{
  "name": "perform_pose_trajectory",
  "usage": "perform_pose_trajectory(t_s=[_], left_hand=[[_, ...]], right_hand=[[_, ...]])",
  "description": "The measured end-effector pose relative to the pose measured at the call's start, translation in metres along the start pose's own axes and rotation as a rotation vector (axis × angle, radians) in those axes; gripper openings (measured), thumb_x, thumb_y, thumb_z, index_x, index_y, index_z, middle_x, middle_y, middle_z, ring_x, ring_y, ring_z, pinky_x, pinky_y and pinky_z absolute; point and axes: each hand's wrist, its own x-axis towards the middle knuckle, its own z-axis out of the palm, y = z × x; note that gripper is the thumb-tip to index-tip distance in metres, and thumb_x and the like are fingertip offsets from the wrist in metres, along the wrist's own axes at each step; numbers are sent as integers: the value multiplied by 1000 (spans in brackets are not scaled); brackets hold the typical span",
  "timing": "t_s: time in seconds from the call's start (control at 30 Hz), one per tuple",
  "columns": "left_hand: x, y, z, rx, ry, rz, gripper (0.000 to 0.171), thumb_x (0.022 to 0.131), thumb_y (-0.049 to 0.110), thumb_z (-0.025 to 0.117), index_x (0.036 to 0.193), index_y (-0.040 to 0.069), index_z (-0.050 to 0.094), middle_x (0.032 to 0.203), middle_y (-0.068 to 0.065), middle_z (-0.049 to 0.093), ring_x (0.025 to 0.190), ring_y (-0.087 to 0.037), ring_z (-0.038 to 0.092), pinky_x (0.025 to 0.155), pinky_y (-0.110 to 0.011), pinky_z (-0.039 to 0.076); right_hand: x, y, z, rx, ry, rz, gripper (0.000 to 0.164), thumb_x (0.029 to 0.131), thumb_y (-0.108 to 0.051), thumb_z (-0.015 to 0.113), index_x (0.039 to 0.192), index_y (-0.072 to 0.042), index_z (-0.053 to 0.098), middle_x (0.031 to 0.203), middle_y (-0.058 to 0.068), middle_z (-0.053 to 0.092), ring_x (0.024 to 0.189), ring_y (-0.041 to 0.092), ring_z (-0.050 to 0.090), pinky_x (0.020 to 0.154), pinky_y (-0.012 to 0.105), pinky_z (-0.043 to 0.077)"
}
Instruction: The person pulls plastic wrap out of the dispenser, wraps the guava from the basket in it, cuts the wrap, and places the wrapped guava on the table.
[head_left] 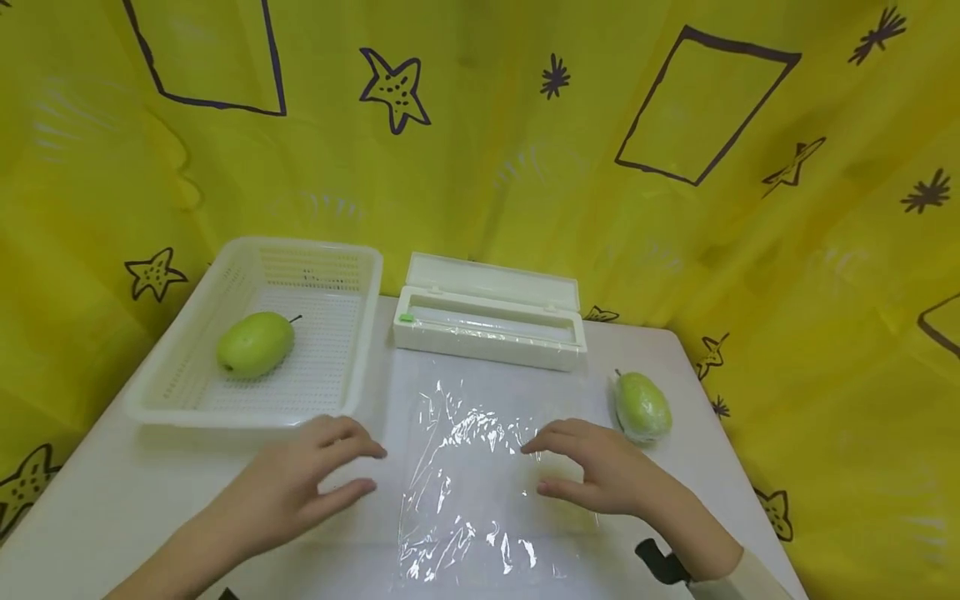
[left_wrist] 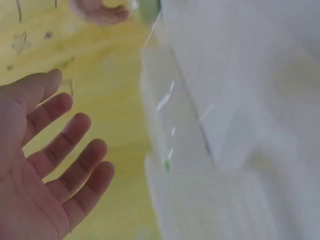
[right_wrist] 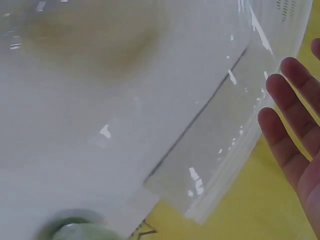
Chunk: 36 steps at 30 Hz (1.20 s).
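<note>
Film of clear, glossy plastic (head_left: 457, 533) runs from the long cream dispenser box (head_left: 487, 354) across the white tabletop (head_left: 90, 533). On my feed, the left hand (head_left: 300, 479) stands spread beside the film's left edge, near the white plastic basket's rim (head_left: 225, 417). The right hand (head_left: 603, 468), fingers also apart, overlaps its right side, near a film-wrapped green oval fruit (head_left: 642, 406); whether it touches, I can't tell. A wide gap separates both hands.

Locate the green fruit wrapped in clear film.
In the head view, the wrapped green fruit lies at right on the white table, just beyond the right hand.
</note>
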Motion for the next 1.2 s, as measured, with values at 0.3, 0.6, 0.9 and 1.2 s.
perform_pose_trajectory(t_s=[0.3, 0.6, 0.9, 1.2], left_hand=[[-1, -62, -52, 55, 71, -254, 41, 78, 19, 85, 116, 22, 69, 119, 3, 65, 111, -21, 59, 91, -23, 43], [-12, -114, -67, -29, 18, -474, 41, 88, 23, 77, 124, 8, 62, 128, -18, 60, 121, -42, 51, 93, -63, 42], [-18, -145, -73, -48, -75, -597, 61, 91, 29, 74, 137, -1, 50, 139, -28, 51, 130, -50, 41, 102, -69, 33], [-16, -164, -69, -99, -147, -627, 70, 90, 22, 75, 142, -10, 42, 142, -35, 44, 132, -55, 36, 105, -72, 28]], right_hand=[[100, -14, -2, 32, -53, -112, 51, 92, -44, 67, 139, -24, 57, 137, -8, 60, 129, 12, 54, 106, 36, 46], [189, -41, 15, 157, -20, -190, 54, 94, -43, 66, 142, -22, 54, 142, -8, 57, 133, 9, 49, 112, 28, 37], [257, -74, 51, 235, 48, -144, 59, 93, -36, 68, 147, -21, 48, 145, -3, 54, 137, 10, 46, 113, 21, 33], [296, -99, 75, 91, -58, -32, 68, 93, -36, 69, 152, -23, 39, 149, -3, 50, 137, 13, 46, 110, 30, 41]])
